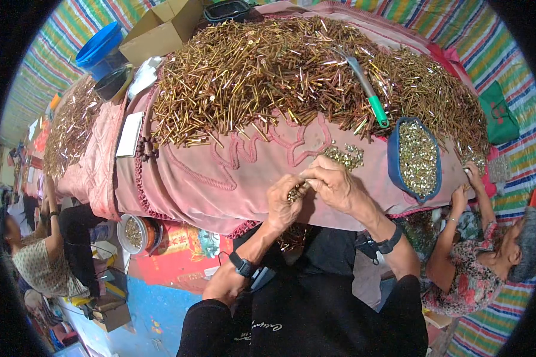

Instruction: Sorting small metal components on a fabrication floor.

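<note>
Brass-coloured rods [238,77], heaped loose along the back of a pink cloth [250,193]; the work sits in front, near the cloth's near edge.

Hands: left [283,201] curled around a cluster of small gold-coloured metal pieces [293,193]; right [333,183] narrow, fingertips pinched against the left. Cannot tell what, if anything, lies inside that pinch.

Risks (judgement):
- Pieces could spill from the left fist if its curl loosens; a dropped one could roll over the near edge.
- The small loose pile [346,156] lies just beyond the right hand; a careless sweep could scatter it.
- The blue tub [393,163], filled with like pieces, stands near the same edge; a bump from the right forearm could tip it.
- Rods could slide forward if the green-handled rake [375,109] resting on them is knocked.

Count: blue tub, 1; rake, 1; loose pile, 1; cardboard box [161,30], 1; blue bucket [96,50], 1; white tub of pieces [124,229], 1. Rods and pieces: too many, overlapping, not countable.
</note>
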Available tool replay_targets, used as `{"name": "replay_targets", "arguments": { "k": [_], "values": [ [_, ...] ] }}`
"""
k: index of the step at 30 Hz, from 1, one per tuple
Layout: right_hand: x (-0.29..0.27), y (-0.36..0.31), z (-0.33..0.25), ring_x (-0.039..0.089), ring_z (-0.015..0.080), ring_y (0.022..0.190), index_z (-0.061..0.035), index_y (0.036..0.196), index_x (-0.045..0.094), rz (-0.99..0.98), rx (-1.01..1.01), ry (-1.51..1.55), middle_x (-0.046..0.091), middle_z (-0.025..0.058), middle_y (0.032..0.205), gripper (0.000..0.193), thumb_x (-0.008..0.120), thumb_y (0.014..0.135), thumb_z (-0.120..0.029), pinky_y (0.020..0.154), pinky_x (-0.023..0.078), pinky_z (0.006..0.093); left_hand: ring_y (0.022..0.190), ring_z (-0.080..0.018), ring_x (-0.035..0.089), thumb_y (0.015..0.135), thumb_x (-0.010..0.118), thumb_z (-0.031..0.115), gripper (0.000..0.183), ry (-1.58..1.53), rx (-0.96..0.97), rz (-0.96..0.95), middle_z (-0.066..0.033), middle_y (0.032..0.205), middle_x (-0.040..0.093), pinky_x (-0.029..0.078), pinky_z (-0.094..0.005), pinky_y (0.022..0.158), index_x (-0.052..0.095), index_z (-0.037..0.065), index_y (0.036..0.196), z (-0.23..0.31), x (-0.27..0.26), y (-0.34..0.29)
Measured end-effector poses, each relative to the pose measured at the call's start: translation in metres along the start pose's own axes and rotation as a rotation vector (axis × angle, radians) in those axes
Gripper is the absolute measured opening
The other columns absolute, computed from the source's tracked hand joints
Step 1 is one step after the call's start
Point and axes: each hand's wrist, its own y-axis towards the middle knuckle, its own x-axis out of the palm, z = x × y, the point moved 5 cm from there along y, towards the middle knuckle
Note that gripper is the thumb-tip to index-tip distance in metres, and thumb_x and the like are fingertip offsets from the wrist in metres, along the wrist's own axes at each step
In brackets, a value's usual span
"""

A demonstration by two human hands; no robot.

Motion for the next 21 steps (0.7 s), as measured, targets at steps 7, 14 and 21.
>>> {"name": "replay_targets", "arguments": {
  "k": [7,14,21],
  "values": [
    [0.003,-0.002,0.006,0.064,0.0245,0.076,-0.0001,0.097,0.069,0.076,-0.012,-0.006,0.062,0.0108,0.084,0.018,0.073,0.080,-0.001,0.065,0.050,0.0340,0.075,-0.0267,0.065,0.083,0.067,0.001,0.013,-0.032,-0.045,-0.049,-0.0133,0.084,0.065,0.051,-0.0338,0.069,0.065,0.000,0.095,-0.002,-0.002,-0.001],
    [0.008,-0.009,0.020,0.065,0.0235,0.072,0.0015,0.087,0.067,-0.004,0.352,0.161,0.063,0.0118,0.081,0.021,0.080,0.080,-0.012,0.061,0.051,0.0342,0.076,-0.0269,0.066,0.081,0.068,0.001,0.015,-0.058,-0.042,-0.075,-0.0131,0.085,0.066,0.051,-0.0343,0.069,0.066,0.000,0.096,-0.002,-0.002,-0.001],
    [0.005,-0.007,0.004,0.061,0.0122,0.071,0.0022,0.092,0.068,0.117,0.012,0.013,0.061,0.0056,0.078,0.020,0.079,0.082,-0.011,0.059,0.049,0.0293,0.076,-0.0266,0.067,0.086,0.067,0.005,0.010,-0.046,-0.114,-0.092,-0.0134,0.084,0.067,0.051,-0.0339,0.068,0.067,0.001,0.095,-0.006,-0.002,-0.001]
  ]
}}
